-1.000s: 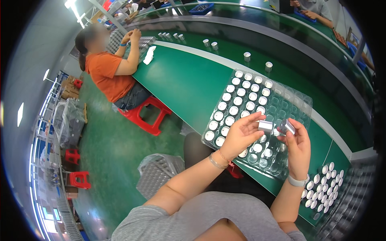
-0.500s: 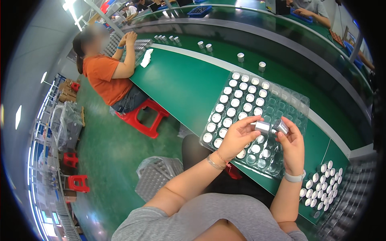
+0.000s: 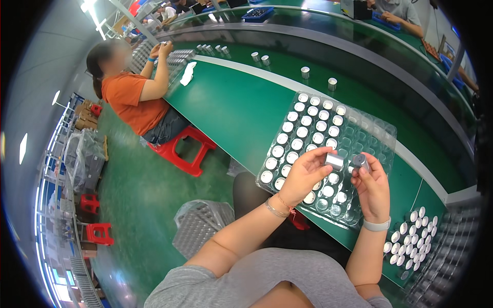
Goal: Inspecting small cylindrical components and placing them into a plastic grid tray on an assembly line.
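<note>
My left hand [image 3: 307, 174] pinches a silver metal cylinder [image 3: 335, 162] between thumb and fingers, its shiny side showing. Close beside it, my right hand [image 3: 374, 185] grips a second short silver cylinder [image 3: 359, 161], whose dark grey end faces up. Both hands are above a clear plastic tray [image 3: 336, 214] with round pockets. Rows of white-topped cylinders [image 3: 303, 132] fill its left part, while pockets on the right side hold nothing. Fingers and cylinders cover some of the tray's middle.
Loose white-topped cylinders [image 3: 411, 241] stand in a cluster at the right on the green table [image 3: 231, 110]. Beyond the tray, a conveyor belt [image 3: 287, 77] carries several single cylinders. A co-worker in an orange top [image 3: 126, 97] sits at the far left near a white cloth [image 3: 188, 74].
My right hand has turned its cylinder so that the dark end now faces up. The left hand keeps its cylinder nearly in place. Cylinders on the belt have shifted slightly left.
</note>
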`<action>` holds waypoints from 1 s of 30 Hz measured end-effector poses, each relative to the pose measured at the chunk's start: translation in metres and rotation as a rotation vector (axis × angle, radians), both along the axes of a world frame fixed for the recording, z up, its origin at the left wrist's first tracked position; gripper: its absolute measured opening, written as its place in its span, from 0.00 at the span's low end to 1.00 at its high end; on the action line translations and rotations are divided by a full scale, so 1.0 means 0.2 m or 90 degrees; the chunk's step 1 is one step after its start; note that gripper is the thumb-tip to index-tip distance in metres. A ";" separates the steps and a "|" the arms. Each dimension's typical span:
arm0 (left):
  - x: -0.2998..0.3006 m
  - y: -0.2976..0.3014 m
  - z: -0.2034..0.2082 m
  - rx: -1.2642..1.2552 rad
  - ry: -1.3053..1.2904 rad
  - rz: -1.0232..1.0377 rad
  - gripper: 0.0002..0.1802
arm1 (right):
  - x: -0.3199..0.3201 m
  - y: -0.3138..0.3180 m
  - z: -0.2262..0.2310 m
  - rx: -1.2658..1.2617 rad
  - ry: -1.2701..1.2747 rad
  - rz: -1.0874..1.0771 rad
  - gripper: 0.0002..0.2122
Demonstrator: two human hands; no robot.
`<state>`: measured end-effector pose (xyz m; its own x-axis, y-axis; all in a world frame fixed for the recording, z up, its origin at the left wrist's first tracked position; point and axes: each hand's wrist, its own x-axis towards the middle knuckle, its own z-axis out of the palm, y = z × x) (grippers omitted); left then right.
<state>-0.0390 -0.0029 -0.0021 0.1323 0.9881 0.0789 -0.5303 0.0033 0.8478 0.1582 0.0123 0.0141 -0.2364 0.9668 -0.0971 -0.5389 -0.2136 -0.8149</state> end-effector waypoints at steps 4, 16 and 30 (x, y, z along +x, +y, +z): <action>0.00 0.00 0.01 -0.014 0.005 0.014 0.25 | 0.00 0.00 0.02 -0.013 0.012 0.018 0.18; 0.01 -0.02 0.00 -0.006 -0.002 -0.006 0.26 | -0.02 -0.03 0.02 0.069 -0.163 -0.047 0.20; 0.02 0.02 -0.02 0.023 0.106 0.054 0.28 | -0.08 -0.01 0.02 0.376 -0.562 -0.127 0.18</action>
<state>-0.0357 0.0002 -0.0056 0.0621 0.9932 0.0982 -0.3794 -0.0676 0.9228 0.1419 0.0103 0.0181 -0.1452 0.9298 0.3381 0.3081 0.3672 -0.8776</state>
